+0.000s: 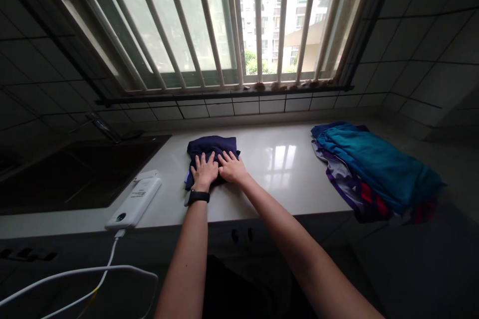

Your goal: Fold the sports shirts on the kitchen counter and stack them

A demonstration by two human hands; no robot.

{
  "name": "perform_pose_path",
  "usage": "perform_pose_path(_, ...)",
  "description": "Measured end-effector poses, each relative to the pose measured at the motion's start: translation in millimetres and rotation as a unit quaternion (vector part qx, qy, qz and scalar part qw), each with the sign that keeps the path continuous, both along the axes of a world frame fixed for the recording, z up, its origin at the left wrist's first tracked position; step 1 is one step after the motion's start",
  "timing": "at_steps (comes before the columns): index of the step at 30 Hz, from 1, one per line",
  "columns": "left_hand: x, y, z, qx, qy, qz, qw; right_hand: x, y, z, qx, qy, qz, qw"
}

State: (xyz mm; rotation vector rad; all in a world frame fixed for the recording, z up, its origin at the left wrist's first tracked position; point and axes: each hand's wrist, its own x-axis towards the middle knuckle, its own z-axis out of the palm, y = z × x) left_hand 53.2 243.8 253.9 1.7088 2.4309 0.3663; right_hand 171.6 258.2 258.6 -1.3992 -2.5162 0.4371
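Cloth (212,143): navy, folded, on the counter (269,202), well left of the pile (381,159).
Handling: judged light, soft, limp, not fragile; layers may slip.
Hold: best at both side edges, all layers together.
Left hand (205,169): fingers spread flat on the cloth's left part, grasping nothing visible.
Right hand (232,167): fingers fanned over its right part, no grip seen.
Position: cloth directly under both hands, its far edge beyond them.

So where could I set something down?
The glossy white countertop has its widest bare patch between the folded navy cloth and the teal-topped clothes pile; a narrower gap separates the cloth from the white rectangular power bank. Left fingers and right fingers crowd the cloth.
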Motion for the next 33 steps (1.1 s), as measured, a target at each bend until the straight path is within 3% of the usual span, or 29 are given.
perform_pose_path(4, -18.2, 10.8, -0.8, 0.017, 0.0, -0.027, 1.0, 13.5, -15.8, 19.2, -0.025, -0.016, 0.095, 0.995)
perform_pose_path(6, -24.5, 14.9, 1.1, 0.026, -0.003, -0.027, 0.999, 30.2, -32.1, 30.1, -0.064, 0.023, 0.162, 0.985)
perform_pose_path(8, -25.2, 16.8, 3.4, 0.034, -0.002, -0.016, 0.999, 58.0, -51.8, 39.9, -0.081, 0.094, 0.199, 0.972)
perform_pose_path(10, -17.7, 16.3, 4.8, 0.052, 0.014, -0.009, 0.999, 99.4, -70.1, 47.6, -0.055, 0.158, 0.183, 0.969)
perform_pose_path(13, 9.2, 12.7, 2.4, 0.112, 0.062, -0.034, 0.991, 185.2, -83.3, 55.1, 0.016, 0.186, 0.049, 0.981)
perform_pose_path(15, 31.1, 10.5, -1.9, 0.154, 0.083, -0.076, 0.982, 251.7, -80.1, 57.2, 0.069, 0.169, -0.107, 0.977)
perform_pose_path(17, 48.4, 9.3, -6.8, 0.17, 0.088, -0.124, 0.974, 316.4, -70.9, 56.4, 0.104, 0.109, -0.281, 0.948)
perform_pose_path(19, 56.7, 8.9, -11.0, 0.176, 0.09, -0.16, 0.967, 370.6, -61.0, 52.5, 0.11, 0.013, -0.432, 0.895)
perform_pose_path(21, 56.8, 8.4, -13.9, 0.188, 0.093, -0.179, 0.961, 408.5, -53.7, 46.7, 0.062, -0.071, -0.507, 0.857)
perform_pose_path(23, 53.2, 7.2, -15.4, 0.204, 0.094, -0.19, 0.956, 429.3, -49.2, 41.5, 0.039, -0.126, -0.506, 0.852)
perform_pose_path(27, 48.5, 3.4, -15.7, 0.217, 0.086, -0.205, 0.951, 435.8, -40.9, 40.4, 0.047, -0.186, -0.411, 0.891)
perform_pose_path(30, 49.6, 0.9, -14.6, 0.214, 0.083, -0.208, 0.951, 427.2, -33.0, 49.2, 0.055, -0.205, -0.384, 0.899)
perform_pose_path(33, 51.3, -0.6, -13.8, 0.21, 0.087, -0.216, 0.95, 413.1, -26.7, 67.1, 0.118, -0.159, -0.406, 0.892)
